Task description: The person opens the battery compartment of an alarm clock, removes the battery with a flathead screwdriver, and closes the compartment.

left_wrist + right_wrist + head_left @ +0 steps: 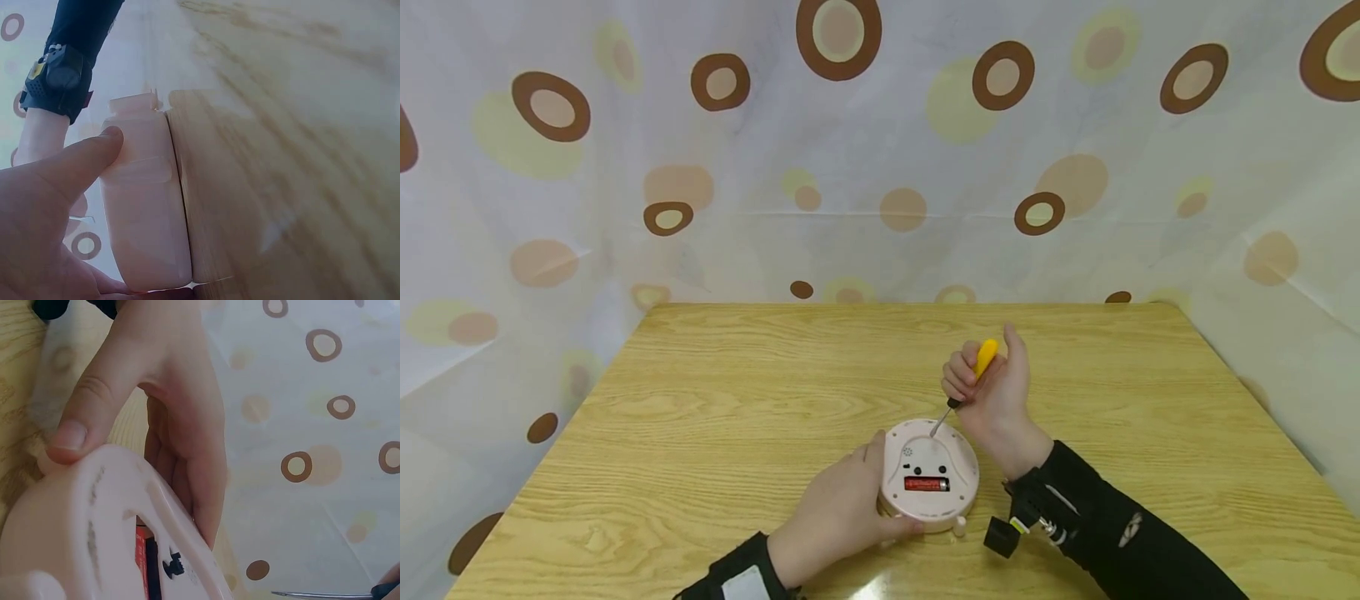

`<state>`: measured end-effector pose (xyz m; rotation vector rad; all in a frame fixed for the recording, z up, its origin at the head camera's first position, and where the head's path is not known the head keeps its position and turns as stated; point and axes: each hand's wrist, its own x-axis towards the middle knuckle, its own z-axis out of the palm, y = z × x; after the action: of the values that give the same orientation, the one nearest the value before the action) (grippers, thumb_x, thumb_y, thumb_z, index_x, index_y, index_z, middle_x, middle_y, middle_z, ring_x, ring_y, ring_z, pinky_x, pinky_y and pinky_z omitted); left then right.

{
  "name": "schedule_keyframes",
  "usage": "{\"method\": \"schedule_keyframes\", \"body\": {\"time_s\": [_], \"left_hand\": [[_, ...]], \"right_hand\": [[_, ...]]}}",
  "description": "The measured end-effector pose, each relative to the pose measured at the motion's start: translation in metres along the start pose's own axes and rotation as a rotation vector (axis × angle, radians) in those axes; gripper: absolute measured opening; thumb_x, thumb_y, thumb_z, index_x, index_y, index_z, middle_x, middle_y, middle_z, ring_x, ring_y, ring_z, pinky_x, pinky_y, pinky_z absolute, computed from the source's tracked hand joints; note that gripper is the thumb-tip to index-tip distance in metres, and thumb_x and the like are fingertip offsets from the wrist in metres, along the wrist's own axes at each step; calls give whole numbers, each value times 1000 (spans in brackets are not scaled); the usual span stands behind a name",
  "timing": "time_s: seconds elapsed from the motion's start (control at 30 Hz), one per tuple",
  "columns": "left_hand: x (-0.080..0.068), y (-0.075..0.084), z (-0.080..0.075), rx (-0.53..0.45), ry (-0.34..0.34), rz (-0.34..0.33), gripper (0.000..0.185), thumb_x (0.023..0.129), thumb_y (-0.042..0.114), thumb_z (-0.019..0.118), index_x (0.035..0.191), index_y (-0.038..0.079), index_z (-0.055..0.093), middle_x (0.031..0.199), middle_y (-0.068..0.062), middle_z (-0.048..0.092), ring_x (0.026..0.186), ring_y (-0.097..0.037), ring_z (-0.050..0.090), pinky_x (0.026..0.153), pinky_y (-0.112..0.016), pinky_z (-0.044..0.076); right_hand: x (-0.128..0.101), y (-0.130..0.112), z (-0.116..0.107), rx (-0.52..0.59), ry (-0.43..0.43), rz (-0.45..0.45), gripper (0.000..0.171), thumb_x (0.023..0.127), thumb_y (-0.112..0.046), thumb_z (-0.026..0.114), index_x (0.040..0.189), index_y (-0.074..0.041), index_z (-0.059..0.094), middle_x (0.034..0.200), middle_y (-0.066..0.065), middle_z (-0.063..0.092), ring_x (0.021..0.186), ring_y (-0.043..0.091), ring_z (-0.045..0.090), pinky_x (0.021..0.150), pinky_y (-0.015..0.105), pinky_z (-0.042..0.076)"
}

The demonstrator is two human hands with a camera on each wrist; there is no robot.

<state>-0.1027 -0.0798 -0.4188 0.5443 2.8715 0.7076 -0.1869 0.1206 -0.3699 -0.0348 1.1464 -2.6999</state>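
The left hand (842, 497), parted just wide enough to clasp its side, seemingly steadies a round pale-pink plastic device (928, 456) back-up on the wood-grain worktop (737, 400), while the right hand (1000, 404) curls around a yellow-handled metal screwdriver (987, 358), tip just clear of the device.

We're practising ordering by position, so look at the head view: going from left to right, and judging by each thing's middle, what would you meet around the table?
Black left cuff → left hand → pale pink round device → right hand → black right sleeve.
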Motion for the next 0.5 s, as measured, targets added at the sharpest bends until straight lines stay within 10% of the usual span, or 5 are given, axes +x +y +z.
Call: {"method": "schedule_keyframes", "body": {"time_s": [0.5], "left_hand": [[0, 1, 0, -17, -4, -8, 119, 77, 62, 89, 159, -7, 38, 143, -23, 65, 126, -34, 68, 96, -45, 60]], "right_hand": [[-17, -1, -9, 143, 14, 45, 69, 113, -58, 21, 57, -20, 35, 52, -7, 24, 54, 13, 10, 58, 25, 8]]}}
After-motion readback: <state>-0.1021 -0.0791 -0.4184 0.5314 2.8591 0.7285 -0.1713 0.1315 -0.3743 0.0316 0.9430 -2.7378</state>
